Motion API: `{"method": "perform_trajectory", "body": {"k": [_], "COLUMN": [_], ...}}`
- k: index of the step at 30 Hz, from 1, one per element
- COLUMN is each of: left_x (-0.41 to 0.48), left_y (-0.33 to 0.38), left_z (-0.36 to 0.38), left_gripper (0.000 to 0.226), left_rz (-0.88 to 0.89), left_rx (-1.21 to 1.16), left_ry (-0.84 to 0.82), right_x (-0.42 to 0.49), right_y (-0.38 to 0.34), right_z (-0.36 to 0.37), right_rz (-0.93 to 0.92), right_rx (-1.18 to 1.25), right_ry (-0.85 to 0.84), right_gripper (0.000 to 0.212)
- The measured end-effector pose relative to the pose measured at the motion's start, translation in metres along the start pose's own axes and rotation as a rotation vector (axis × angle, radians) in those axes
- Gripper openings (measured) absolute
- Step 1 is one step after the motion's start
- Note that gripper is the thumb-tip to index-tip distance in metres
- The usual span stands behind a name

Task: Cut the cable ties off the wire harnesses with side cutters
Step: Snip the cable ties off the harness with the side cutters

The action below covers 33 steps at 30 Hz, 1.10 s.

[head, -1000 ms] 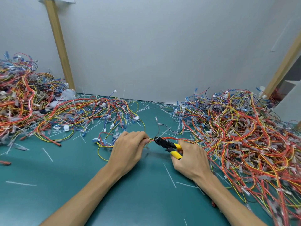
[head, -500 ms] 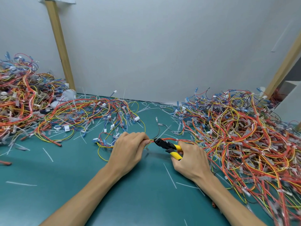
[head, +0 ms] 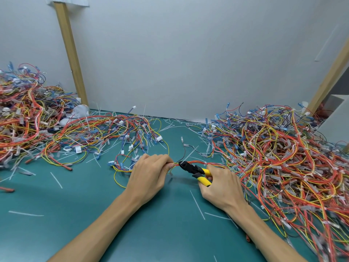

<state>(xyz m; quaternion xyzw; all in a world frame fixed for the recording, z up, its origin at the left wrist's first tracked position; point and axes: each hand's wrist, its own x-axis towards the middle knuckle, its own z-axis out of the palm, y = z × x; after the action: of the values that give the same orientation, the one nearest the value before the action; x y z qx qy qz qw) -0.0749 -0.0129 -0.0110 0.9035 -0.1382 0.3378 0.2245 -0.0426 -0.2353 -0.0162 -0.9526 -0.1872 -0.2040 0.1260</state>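
Note:
My left hand [head: 149, 175] grips a bundle of red and yellow wires, the wire harness [head: 200, 163], just above the green table mat. My right hand [head: 221, 188] holds the side cutters [head: 196, 171] by their yellow handles. Their black jaws sit on the harness a short way right of my left thumb. The harness runs right into a big tangle of harnesses [head: 283, 163]. Whether a cable tie lies between the jaws is too small to tell.
A second heap of harnesses [head: 24, 125] fills the far left, and a looser spread [head: 105, 133] lies behind my left hand. Cut white cable ties [head: 197, 204] are scattered over the mat [head: 170, 233]. A grey wall and two wooden posts [head: 70, 52] close the back.

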Motion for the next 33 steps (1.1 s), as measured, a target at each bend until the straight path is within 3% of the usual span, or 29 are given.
{"method": "perform_trajectory", "body": {"k": [21, 28, 33], "left_x": [-0.0006, -0.0003, 0.0005], "left_y": [-0.0002, -0.0019, -0.0059], "left_z": [-0.0021, -0.0021, -0.0023], "left_gripper": [0.013, 0.014, 0.013], "left_rz": [-0.017, -0.033, -0.07], "left_rx": [-0.022, -0.027, -0.038], "left_ry": [0.008, -0.008, -0.023], "right_x": [0.0002, -0.002, 0.0024], "right_y": [-0.0002, -0.0021, 0.0019], "right_z": [-0.002, -0.0016, 0.0011], "right_rz": [0.007, -0.068, -0.064], "right_rx": [-0.001, -0.084, -0.138], "right_ry": [0.002, 0.194, 0.246], "right_gripper": [0.035, 0.034, 0.047]}}
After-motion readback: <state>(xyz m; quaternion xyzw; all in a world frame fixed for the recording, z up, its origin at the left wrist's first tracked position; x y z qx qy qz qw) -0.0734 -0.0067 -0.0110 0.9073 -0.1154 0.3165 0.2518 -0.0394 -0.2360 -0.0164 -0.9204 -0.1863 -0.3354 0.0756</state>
